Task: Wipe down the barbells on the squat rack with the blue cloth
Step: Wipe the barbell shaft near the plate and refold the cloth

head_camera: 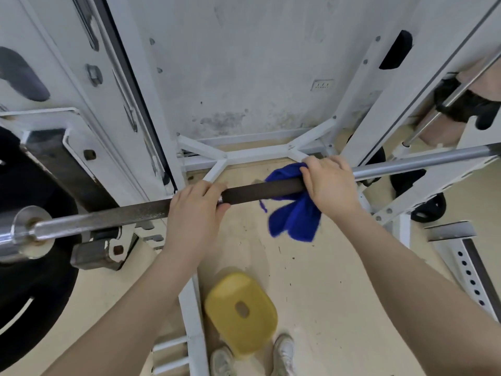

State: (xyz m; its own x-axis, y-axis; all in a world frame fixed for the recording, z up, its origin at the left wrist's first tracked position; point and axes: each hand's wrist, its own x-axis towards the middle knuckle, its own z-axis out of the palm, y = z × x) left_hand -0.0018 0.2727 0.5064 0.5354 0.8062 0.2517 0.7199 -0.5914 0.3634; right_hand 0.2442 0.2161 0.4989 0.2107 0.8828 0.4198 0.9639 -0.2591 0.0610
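**Two hands on the barbell, blue cloth under the right one**

The barbell [260, 189] lies across the white squat rack [271, 153], running from the lower left up to the right. Everything here is told from that bar.

The left hand [193, 210] sits on top of the bar. Its fingers curl down over the dark rough part and hold it tight.

The right hand [329, 183] is farther along the bar, to the right. Its fingers wrap around the bar with the blue cloth [294, 213] pressed under them. Most of the cloth hangs loose below the bar.

At the left end of the bar there is a big black weight plate [29, 267].

On the floor below the bar sits a yellow stool [241, 310]. Just beside the stool are two light shoes [283, 352].
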